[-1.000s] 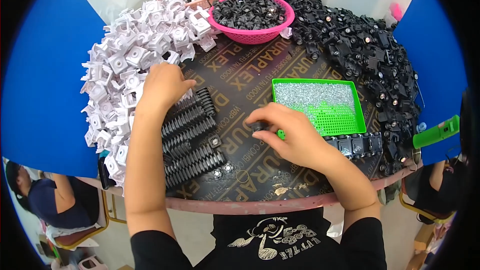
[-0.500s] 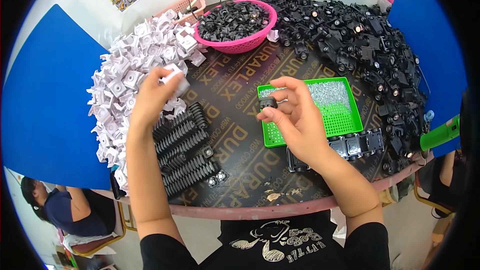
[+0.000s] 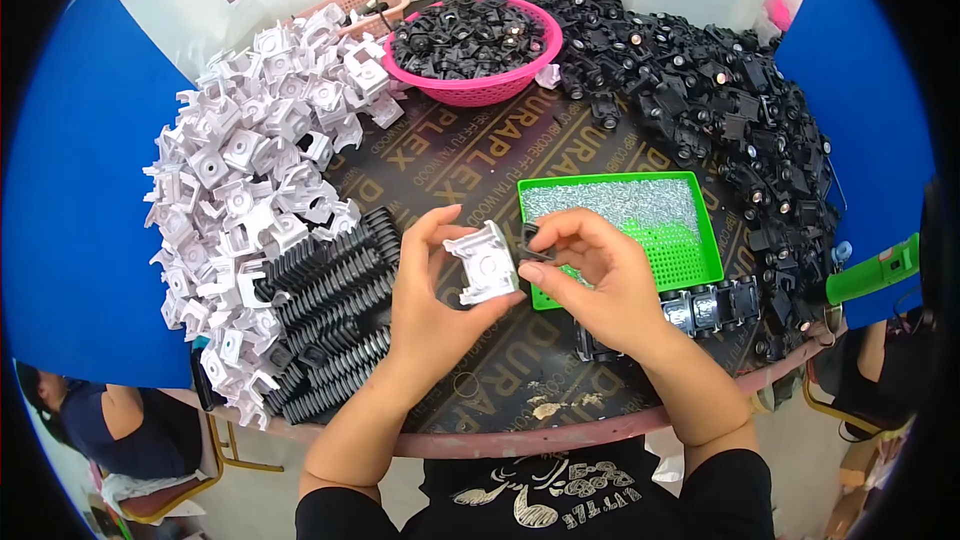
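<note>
Over the middle of the table, my left hand [image 3: 425, 285] grips a white plastic bracket-like part [image 3: 488, 265], its recessed face with a round centre turned toward me. Close against its right edge, my right hand [image 3: 600, 275] pinches a small black plastic part [image 3: 535, 248], partly hidden by the fingers. I cannot tell whether the two parts touch. Behind my right hand is a green perforated tray [image 3: 685, 258] holding many small silver screws [image 3: 610, 198]. A row of black assembled parts [image 3: 705, 308] lies along the tray's near side.
White parts [image 3: 240, 150] are heaped at left, beside stacked rows of black parts [image 3: 335, 305]. A pink basket [image 3: 470, 92] of black parts stands at the back. More black parts [image 3: 700, 90] pile along the right. A green-handled tool [image 3: 875, 270] juts in at the right edge.
My left hand has come from the white heap to the middle, carrying the white part. My right hand has lowered slightly, bringing the black part beside it. The view has shifted a little.
</note>
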Available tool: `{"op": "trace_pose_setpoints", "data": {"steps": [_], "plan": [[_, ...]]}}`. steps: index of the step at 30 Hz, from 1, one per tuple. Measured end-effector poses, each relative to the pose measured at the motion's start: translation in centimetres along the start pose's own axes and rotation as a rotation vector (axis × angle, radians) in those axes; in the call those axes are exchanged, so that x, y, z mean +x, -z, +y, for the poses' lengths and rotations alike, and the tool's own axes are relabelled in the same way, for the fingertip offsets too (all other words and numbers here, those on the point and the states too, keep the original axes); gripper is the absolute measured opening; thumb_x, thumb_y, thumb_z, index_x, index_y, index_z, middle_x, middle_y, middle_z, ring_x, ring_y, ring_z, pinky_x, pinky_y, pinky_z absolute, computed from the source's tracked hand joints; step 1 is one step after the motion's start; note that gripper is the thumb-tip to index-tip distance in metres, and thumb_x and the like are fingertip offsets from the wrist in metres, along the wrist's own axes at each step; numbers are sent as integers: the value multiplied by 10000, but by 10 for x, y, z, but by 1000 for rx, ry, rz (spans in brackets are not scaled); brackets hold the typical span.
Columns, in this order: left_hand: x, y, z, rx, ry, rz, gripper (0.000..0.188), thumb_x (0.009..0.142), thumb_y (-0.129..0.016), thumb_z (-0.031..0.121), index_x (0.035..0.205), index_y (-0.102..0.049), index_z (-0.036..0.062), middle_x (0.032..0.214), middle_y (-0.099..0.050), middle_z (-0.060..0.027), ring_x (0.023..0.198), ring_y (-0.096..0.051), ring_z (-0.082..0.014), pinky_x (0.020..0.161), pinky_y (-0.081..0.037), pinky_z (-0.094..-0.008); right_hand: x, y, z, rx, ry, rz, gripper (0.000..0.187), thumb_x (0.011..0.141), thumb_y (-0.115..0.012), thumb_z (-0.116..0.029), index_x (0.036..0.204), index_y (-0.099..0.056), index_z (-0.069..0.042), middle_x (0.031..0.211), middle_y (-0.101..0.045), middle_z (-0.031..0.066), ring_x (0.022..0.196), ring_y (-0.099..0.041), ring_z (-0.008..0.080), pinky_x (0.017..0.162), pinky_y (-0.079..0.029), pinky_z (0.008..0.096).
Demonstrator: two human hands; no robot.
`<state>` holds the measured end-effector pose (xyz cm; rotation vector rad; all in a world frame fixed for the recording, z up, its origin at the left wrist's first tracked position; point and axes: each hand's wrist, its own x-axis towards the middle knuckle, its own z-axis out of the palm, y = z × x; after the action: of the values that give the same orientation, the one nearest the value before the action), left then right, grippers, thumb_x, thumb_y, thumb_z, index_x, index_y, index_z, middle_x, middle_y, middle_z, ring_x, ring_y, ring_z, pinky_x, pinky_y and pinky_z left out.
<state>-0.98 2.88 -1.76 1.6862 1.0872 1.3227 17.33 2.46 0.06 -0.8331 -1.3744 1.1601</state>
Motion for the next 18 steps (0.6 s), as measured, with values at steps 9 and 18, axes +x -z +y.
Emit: {"op": "trace_pose_setpoints", "data": {"steps": [9, 18], "plan": [[-2, 16, 8, 207, -129, -95, 785, 617, -910, 101, 1273, -493, -8, 1200, -498, -95, 1116, -567, -205, 940, -519, -344, 4, 10, -16, -749, 337, -134, 402, 731, -716, 78, 1102, -600, -24, 1068, -628, 131, 955, -656, 300, 807, -544, 341], [-4, 11, 10, 171, -156, -30, 829, 599, -906, 155, 1336, -544, 44, 1146, -542, -105, 1010, -566, -237, 864, -481, -331, 3, 9, -15, -672, 270, -76, 462, 703, -715, 93, 1135, -648, -56, 1083, -622, 118, 955, -636, 299, 779, -538, 360]]}}
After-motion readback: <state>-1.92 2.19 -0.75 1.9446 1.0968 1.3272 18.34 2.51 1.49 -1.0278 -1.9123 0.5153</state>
